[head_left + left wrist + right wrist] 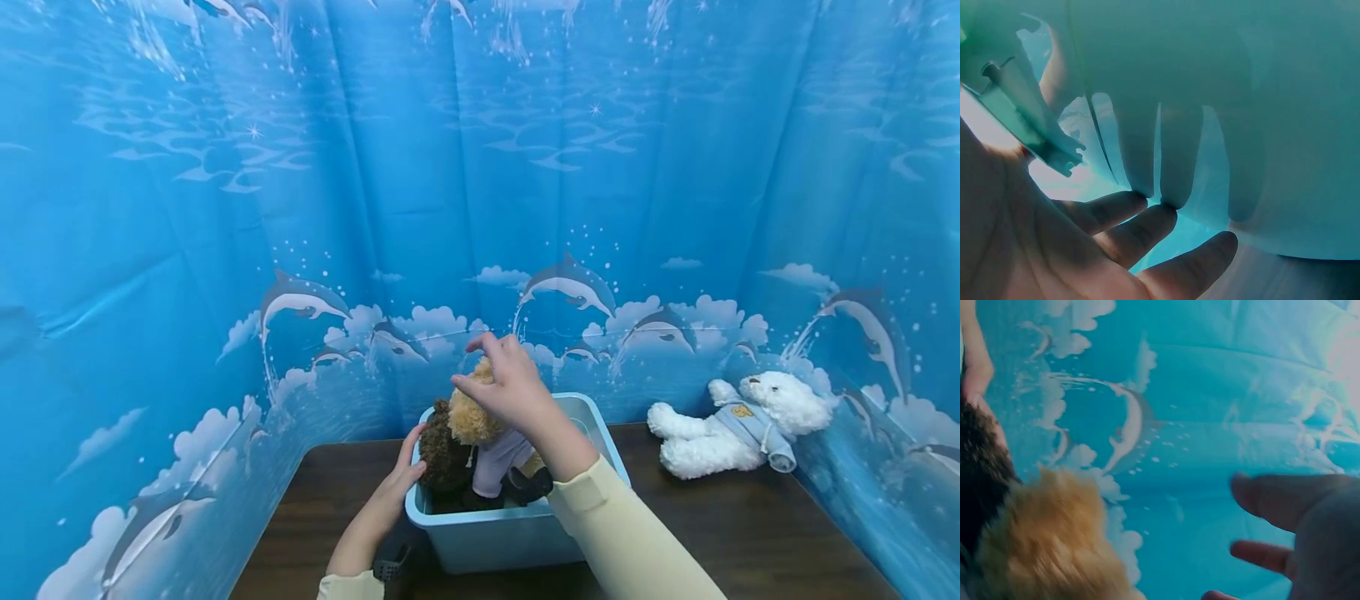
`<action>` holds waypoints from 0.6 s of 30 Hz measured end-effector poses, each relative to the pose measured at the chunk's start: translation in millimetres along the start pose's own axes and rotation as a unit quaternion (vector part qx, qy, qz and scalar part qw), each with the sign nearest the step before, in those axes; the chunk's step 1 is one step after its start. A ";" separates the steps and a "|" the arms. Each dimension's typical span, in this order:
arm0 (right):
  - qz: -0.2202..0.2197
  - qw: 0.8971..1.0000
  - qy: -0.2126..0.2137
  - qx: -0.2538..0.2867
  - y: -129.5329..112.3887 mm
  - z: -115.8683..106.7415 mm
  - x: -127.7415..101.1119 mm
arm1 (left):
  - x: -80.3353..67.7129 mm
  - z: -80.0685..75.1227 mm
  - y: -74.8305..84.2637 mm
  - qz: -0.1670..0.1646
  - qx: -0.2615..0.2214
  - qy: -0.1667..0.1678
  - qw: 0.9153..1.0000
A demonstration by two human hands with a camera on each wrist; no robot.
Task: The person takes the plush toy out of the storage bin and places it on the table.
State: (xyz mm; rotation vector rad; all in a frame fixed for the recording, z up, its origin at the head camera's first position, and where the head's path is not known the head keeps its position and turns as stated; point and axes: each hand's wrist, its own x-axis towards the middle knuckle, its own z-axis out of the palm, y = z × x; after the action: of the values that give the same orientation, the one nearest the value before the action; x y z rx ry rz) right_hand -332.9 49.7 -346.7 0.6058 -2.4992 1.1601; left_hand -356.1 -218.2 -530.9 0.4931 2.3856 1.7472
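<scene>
From my remote seat, nearest to me a pale yellow sleeve [630, 533] runs up from the near edge of the dark wooden table [750, 533]; beside it my left hand [397, 487] lies flat against the left wall of the light blue bin [510, 533], which stands at the table's middle close to the near edge; the left wrist view shows the fingers [1147, 231] straight and spread on the translucent plastic, gripping nothing. Inside the bin two plush toys sit upright and pressed together — a dark brown plush bear [442, 454] on the left, a tan plush bear [472, 417] in a lilac shirt on the right, its head above the rim. My right hand [506, 383] hangs over the tan bear's head, at or just above the fur; whether it touches I cannot tell; the right wrist view shows its fingers [1285, 500] relaxed and open, holding nothing, with the tan fur [1047, 544] below them. Farther back, near the table's far right corner, a white plush bear [738, 425] in a pale blue shirt lies on its side, well apart from the bin; behind everything hangs a blue dolphin backdrop [480, 183].
</scene>
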 end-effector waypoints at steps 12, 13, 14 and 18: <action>-0.044 0.969 -0.144 -0.195 2.4 46.3 -3.5 | -1.3 -0.5 -2.3 -0.006 0.002 -0.004 1.000; -0.042 0.967 -0.149 -0.203 4.0 46.8 -3.8 | -0.8 -0.4 -2.6 -0.005 0.002 -0.005 1.000; -0.042 0.964 -0.153 -0.212 5.9 47.4 -3.8 | -0.3 -0.3 -2.8 -0.003 0.001 -0.006 1.000; -0.052 0.955 -0.148 -0.254 14.3 47.3 -2.5 | 0.5 -1.0 -1.8 0.009 -0.001 -0.002 1.000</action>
State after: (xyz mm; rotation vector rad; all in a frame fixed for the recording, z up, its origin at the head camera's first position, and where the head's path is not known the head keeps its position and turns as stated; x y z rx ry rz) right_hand -343.0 21.8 -386.3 0.7907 -2.8128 0.3734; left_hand -357.2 -219.4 -532.3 0.5185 2.3838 1.7528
